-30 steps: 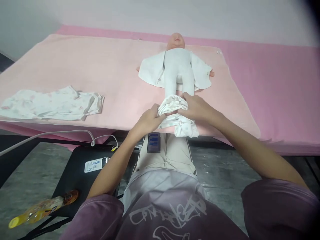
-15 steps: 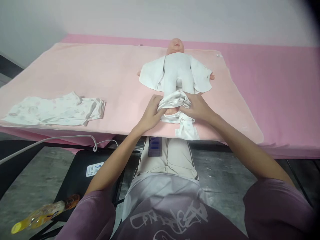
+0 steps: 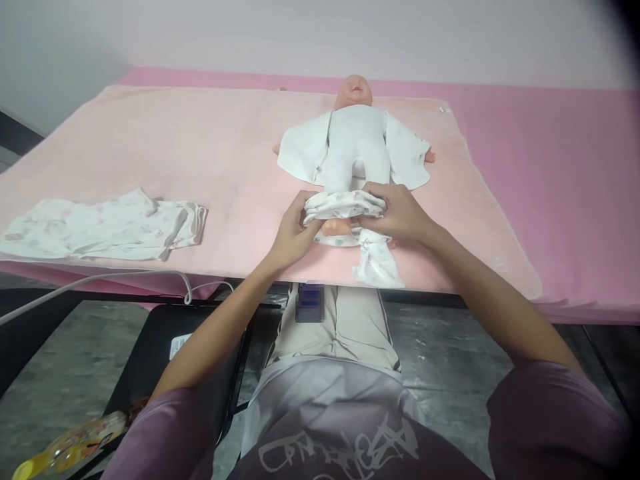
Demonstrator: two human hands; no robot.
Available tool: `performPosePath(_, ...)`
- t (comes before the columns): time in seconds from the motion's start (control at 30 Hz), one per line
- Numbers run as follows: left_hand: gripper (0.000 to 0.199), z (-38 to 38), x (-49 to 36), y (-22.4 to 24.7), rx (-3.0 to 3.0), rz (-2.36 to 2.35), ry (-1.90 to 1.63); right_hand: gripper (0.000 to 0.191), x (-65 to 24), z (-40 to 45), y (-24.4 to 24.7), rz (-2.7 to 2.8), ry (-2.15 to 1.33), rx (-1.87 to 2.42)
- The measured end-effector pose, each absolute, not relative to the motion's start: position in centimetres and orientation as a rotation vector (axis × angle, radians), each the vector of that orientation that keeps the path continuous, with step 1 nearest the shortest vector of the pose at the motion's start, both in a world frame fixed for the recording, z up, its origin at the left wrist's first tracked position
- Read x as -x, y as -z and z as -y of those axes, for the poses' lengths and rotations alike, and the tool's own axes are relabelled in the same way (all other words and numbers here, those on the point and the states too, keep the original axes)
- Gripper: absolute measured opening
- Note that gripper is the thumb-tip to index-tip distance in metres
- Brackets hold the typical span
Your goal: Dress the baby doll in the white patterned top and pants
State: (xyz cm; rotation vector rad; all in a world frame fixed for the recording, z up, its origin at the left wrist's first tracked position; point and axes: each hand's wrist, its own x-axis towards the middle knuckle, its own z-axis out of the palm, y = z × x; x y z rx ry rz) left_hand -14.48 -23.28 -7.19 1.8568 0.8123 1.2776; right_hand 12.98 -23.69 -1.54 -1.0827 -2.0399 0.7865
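A baby doll [image 3: 355, 92] lies on its back, head away from me, in a white garment [image 3: 356, 137] with its side flaps spread out. Around its lower legs is bunched a white patterned cloth [image 3: 343, 204]. My left hand [image 3: 295, 230] grips the cloth's left end, and my right hand [image 3: 400, 212] grips its right end. One bare foot [image 3: 337, 227] shows just below the bunched cloth. More of the patterned fabric [image 3: 379, 261] hangs down to the table's front edge.
Folded patterned clothes [image 3: 105, 227] lie at the left on the pink mat [image 3: 230, 147]. A white cable [image 3: 125, 274] runs below the table edge. A black chair [image 3: 150, 360] and a yellow-capped bottle [image 3: 75, 443] are at the lower left.
The bunched cloth is stretched wider and lies straighter across the doll's legs. My left hand has moved slightly left. More of the foot shows under the cloth.
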Motion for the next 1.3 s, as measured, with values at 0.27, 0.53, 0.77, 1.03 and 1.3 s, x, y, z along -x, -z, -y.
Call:
performPosePath(0.27,0.049,19.0,18.1,3.9,-2.146,-0.776,-0.729,0.041,-16.0,19.3,-0.4,2.070,-1.135,1.004)
performPosePath(0.53,0.052,15.9,13.1,-1.8,-2.269,-0.668,-0.583,0.048,-18.6,17.5,1.5,1.906,-1.502,0.852)
performPosePath(0.77,0.053,10.0,7.3,-2.1,-2.209,-0.420,-0.162,0.047,-18.8,18.1,2.6,1.741,-1.459,0.871)
performPosePath(1.03,0.045,9.9,8.6,0.8,-1.918,-0.453,-0.292,0.045,-18.8,18.5,2.2,1.741,-1.594,0.881)
performPosePath(1.3,0.045,9.5,9.0,1.2,-1.885,-0.350,-0.304,0.044,-19.1,19.0,2.4,1.749,-1.810,0.882)
